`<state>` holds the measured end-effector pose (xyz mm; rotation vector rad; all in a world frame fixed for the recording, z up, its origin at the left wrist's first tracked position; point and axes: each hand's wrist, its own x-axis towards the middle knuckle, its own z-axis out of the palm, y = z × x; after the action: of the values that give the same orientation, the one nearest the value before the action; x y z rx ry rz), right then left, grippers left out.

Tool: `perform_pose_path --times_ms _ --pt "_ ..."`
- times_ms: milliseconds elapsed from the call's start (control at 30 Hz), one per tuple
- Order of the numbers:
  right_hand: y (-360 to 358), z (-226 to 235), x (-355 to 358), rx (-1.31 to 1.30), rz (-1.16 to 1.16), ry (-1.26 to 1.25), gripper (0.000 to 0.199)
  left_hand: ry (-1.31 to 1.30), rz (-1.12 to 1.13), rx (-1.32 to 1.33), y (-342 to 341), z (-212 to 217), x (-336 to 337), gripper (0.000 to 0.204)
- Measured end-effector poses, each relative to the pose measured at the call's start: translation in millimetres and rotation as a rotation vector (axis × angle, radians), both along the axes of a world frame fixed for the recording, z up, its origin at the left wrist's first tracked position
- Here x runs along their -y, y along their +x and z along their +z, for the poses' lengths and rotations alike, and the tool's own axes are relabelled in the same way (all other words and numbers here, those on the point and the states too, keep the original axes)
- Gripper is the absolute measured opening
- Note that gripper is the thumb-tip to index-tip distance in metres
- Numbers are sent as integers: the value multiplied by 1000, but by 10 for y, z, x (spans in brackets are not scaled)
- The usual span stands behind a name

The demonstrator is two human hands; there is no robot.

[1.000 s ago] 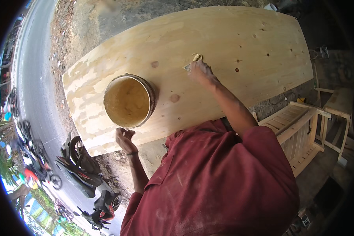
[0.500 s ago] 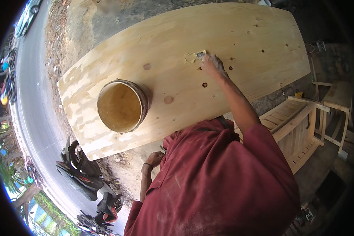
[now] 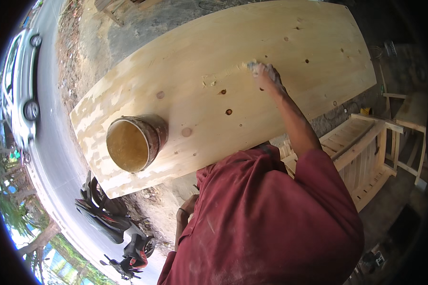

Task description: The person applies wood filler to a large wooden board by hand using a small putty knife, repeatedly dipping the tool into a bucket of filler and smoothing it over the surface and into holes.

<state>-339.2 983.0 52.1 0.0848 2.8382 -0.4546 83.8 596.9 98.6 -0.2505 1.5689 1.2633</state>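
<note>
My right hand (image 3: 269, 78) is closed round a small putty scraper (image 3: 252, 64), its edge down on a large plywood board (image 3: 185, 61). A thin smear of yellowish putty (image 3: 213, 80) trails across the wood to the left of the blade. Dark knots dot the board around it. Down by my side, below the board's near edge, is my left hand (image 3: 189, 203), partly covered by the maroon shirt, with its fingers hidden. On the board's left part stands a round bucket (image 3: 158, 130), its inside coated in yellowish residue.
A slatted wooden frame (image 3: 361, 156) stands close on the right, beside a wooden bench (image 3: 409, 116). Parked motorcycles (image 3: 102, 216) are at the lower left. A road (image 3: 57, 137) runs along the left, with a silver car (image 3: 24, 80) on it.
My right hand has drawn the scraper rightward over the wood, lengthening the putty smear. My left hand has slipped further behind the shirt. The car has come closer along the road.
</note>
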Motion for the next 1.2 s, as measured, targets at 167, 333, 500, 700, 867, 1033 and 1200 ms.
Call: perform_pose_path --times_ms 167,333,500,700,867,1033,1200 --pt "-13 -147 -427 -93 48 50 22 -67 -44 27 -123 136 -221 42" --pt "-52 -128 -795 -130 31 73 27 -94 -59 58 -166 211 -431 41" --pt "-253 -295 -1152 -161 36 -25 29 -106 -62 69 -249 213 -660 41" --pt "-448 -934 -1735 -258 71 -142 25 -114 -67 75 -337 193 -886 41" --pt "-487 -149 -1502 -24 63 4 28 -119 -56 80 -405 178 -1066 40" --pt "-648 -202 -919 -169 -23 -138 31 -118 -52 79 -477 167 -1173 40" --pt "-575 -97 -656 5 51 -104 33 -130 -23 82 -432 184 -1279 40"
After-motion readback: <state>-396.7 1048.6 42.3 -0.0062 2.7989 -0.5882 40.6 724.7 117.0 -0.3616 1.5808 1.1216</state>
